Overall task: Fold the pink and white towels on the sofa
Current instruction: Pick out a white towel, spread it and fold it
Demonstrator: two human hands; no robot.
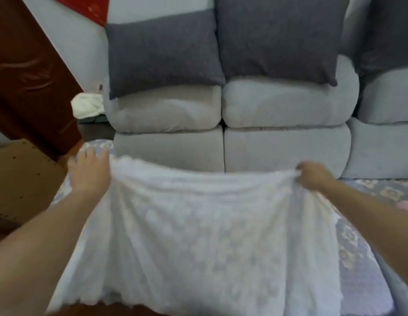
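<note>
Fingers [300, 166] of the right hand [312, 175] are curled round the far right corner of the white towel [198, 236], pinching the bunched cloth there. On the other side, the left hand [90, 172] lies with its fingers straight and spread at the towel's far left corner, flat beside or on its edge; whether the thumb catches any cloth under the palm cannot be told. Between the two hands the far edge of the towel sags in a shallow curve, and the rest spreads toward the camera over the sofa seat [358, 258], which wears a blue-grey flowered cover. A bit of pink cloth [406, 206] shows at the right edge of the view, past the right forearm, too little of it to say how it lies. Behind the towel stand the grey back cushions [285, 103] with two dark grey pillows [162, 55] leaning above them. A rumpled white cloth [87, 107] sits left of the sofa.
</note>
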